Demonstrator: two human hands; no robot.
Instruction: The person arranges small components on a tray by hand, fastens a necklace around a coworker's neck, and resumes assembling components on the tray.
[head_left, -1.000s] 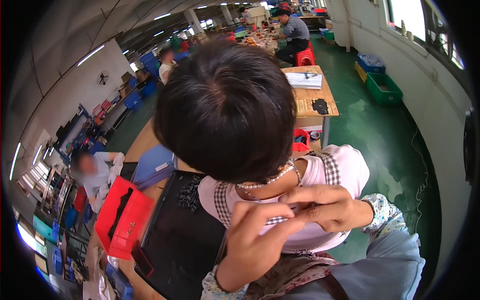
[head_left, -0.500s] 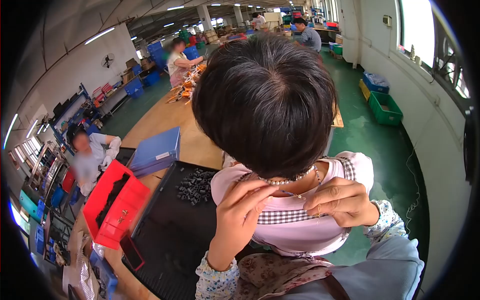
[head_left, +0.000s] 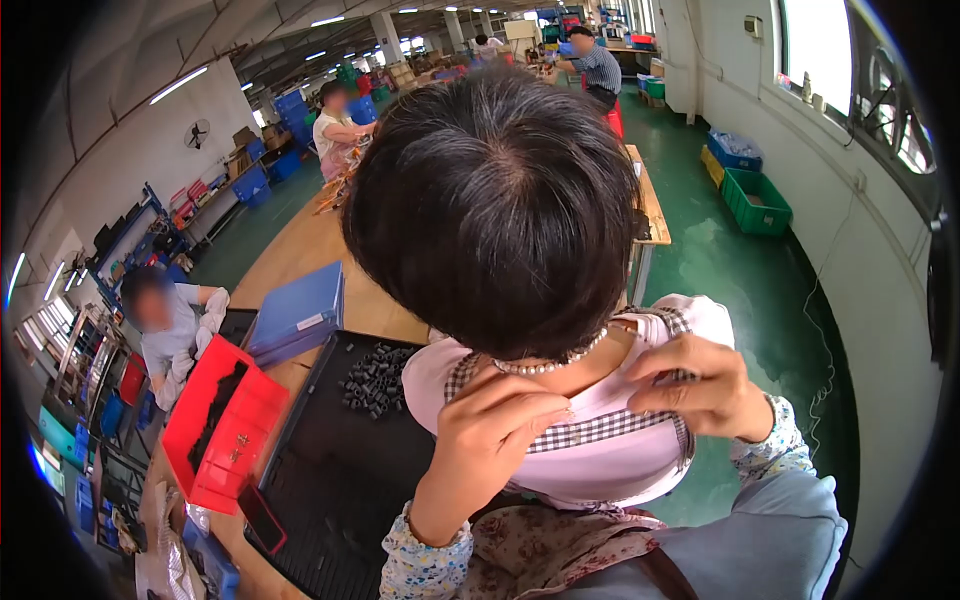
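A person with short dark hair bends forward close in front, wearing a pink top with a checked band and a pearl necklace. My left hand is in front of the top, thumb and fingers pressed together; a tiny shiny bit shows at the fingertips, too small to name. Across a short gap, my right hand has its fingers curled together beside the neckline. What it holds, if anything, is hidden.
Left, a black tray carries small black parts. Beside it are a red box, blue folders and a red-edged phone. A person sits at the far left; others work behind. Green crate by the wall.
My hands have moved apart from their overlapping position. The thin chain seen between them half a second ago no longer shows clearly. The view has shifted, and the dark-haired head appears slightly further left than then.
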